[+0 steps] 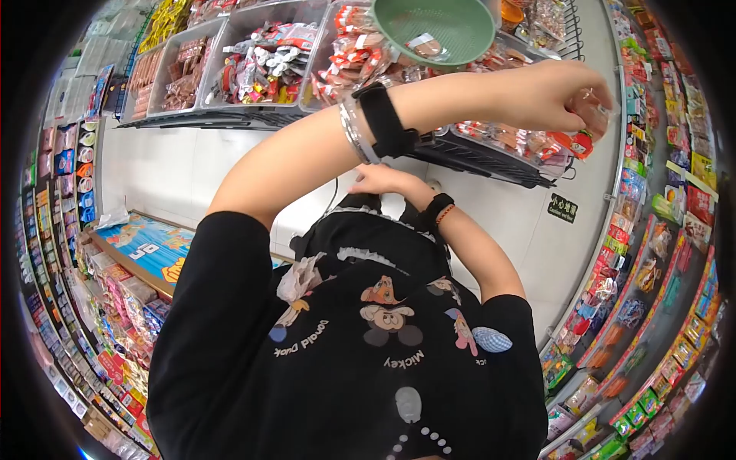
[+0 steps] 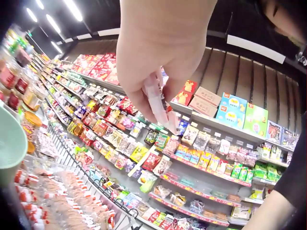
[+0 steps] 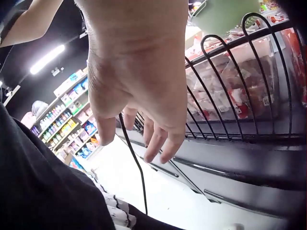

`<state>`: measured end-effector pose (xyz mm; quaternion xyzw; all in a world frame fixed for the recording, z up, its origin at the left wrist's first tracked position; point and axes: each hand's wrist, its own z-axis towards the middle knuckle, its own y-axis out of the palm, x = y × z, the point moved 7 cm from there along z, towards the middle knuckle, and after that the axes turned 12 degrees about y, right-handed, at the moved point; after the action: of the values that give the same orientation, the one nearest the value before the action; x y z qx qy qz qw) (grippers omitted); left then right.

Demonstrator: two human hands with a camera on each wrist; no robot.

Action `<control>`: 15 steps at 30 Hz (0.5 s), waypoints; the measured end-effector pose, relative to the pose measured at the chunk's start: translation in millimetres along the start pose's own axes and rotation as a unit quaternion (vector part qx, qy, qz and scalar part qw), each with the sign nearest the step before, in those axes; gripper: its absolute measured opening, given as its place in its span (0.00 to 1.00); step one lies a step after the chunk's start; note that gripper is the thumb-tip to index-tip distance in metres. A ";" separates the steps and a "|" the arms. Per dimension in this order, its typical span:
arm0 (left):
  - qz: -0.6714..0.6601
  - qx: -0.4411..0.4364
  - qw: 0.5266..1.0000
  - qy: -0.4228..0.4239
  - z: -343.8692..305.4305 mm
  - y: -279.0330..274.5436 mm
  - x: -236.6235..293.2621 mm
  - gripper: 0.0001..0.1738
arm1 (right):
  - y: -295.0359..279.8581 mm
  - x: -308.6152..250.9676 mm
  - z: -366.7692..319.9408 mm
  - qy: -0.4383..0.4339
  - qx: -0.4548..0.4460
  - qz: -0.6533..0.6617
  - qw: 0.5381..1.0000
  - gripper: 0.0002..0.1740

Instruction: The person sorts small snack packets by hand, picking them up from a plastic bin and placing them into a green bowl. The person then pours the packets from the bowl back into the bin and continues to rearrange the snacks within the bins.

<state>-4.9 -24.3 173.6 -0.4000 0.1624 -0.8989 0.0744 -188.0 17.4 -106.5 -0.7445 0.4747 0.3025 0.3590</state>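
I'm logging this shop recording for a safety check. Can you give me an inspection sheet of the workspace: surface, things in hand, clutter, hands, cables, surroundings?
Surface: display rack of clear bins, filled with packaged snacks.
Job's things: small clear packet, held above the bins; green basket sits on top of the bins with a packet inside.
Clutter: nothing seen.
Hands: left hand pinches the small clear packet; right hand hangs near the body, fingers relaxed, holding nothing.
Cables: thin black cable hangs beside the right hand.
Surroundings: stocked shelves on both sides of the aisle; pale floor.
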 end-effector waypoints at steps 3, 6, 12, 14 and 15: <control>-0.024 0.001 1.000 -0.015 -21.5 -4.7 -6.1 0.23 | -17.2 -8.0 -9.9 0.053 0.051 -0.004 0.997 0.26; -0.040 0.078 0.996 -0.033 -63.8 -16.9 -7.3 0.29 | -26.1 32.6 -10.2 -0.009 0.144 -0.080 0.986 0.17; 0.000 0.181 0.955 -0.235 -184.9 -36.8 -4.1 0.38 | -85.3 47.2 -129.4 0.031 0.336 0.072 0.939 0.17; -0.055 0.207 0.930 -0.300 -209.1 -31.9 -10.4 0.37 | -95.7 54.1 -149.9 0.045 0.338 0.185 0.922 0.18; -0.055 0.210 0.929 -0.299 -213.0 -29.9 -11.3 0.37 | -98.1 57.6 -157.4 0.060 0.336 0.300 0.891 0.19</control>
<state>-155.7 56.1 42.7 -0.6338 -0.0816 -0.7539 0.1525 -59.0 -111.5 -39.7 -0.4186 0.7691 0.1729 0.4508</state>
